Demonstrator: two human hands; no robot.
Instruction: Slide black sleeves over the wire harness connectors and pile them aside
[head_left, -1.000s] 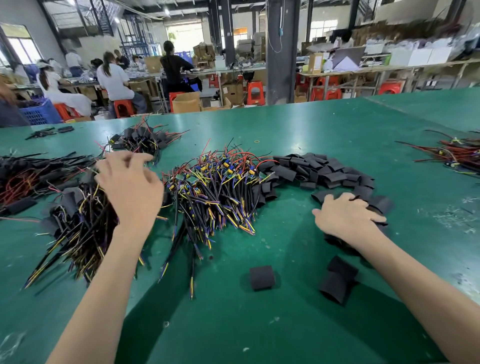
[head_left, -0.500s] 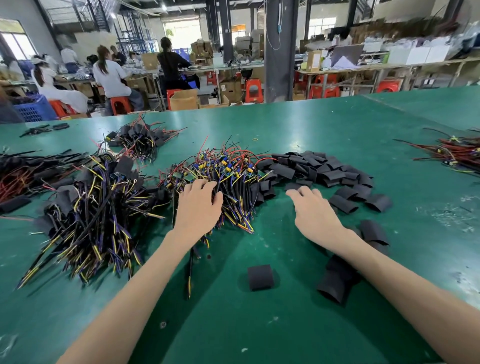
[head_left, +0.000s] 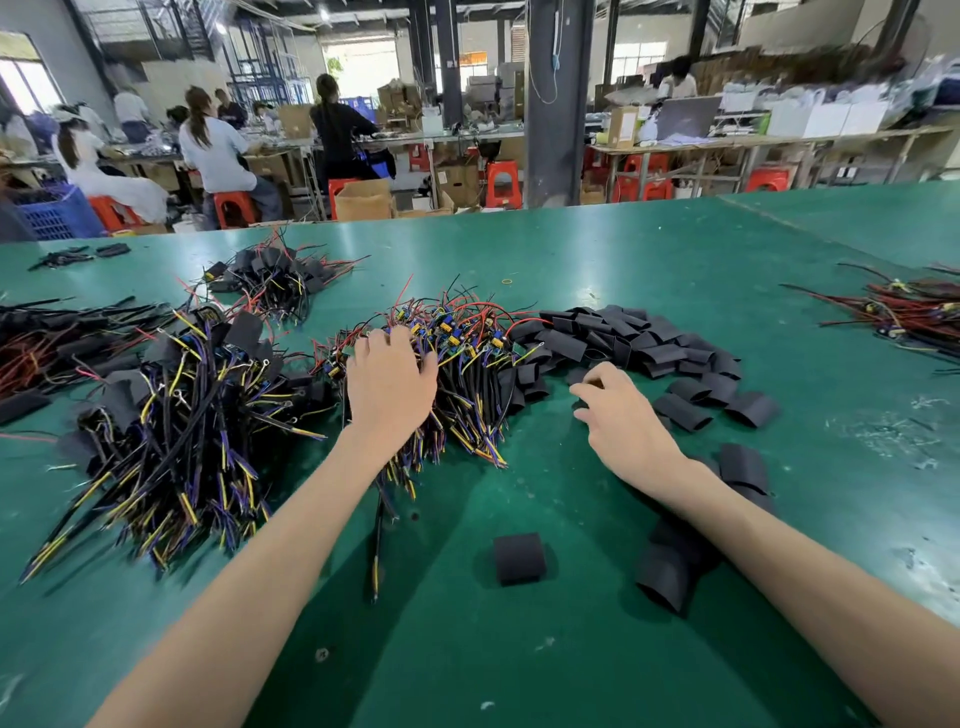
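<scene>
A heap of bare wire harnesses (head_left: 467, 358) with yellow and blue connectors lies mid-table. My left hand (head_left: 389, 384) rests on top of it, fingers spread and dipping into the wires, with nothing lifted. To the right is a pile of flat black sleeves (head_left: 649, 343). My right hand (head_left: 623, 421) sits at that pile's near edge, fingers curled toward a sleeve; whether it grips one is hidden. At the left lies the heap of sleeved harnesses (head_left: 182, 415).
One loose sleeve (head_left: 519, 558) lies near the front, and a few more sleeves (head_left: 665, 571) sit under my right forearm. Other harness piles lie at the back left (head_left: 270, 275), the left edge (head_left: 41, 343) and the far right (head_left: 909, 312). People work at benches beyond the green table (head_left: 571, 665).
My left hand left the sleeved heap and moved right onto the bare harness heap. My right hand slid left and forward, from the loose sleeves to the edge of the sleeve pile.
</scene>
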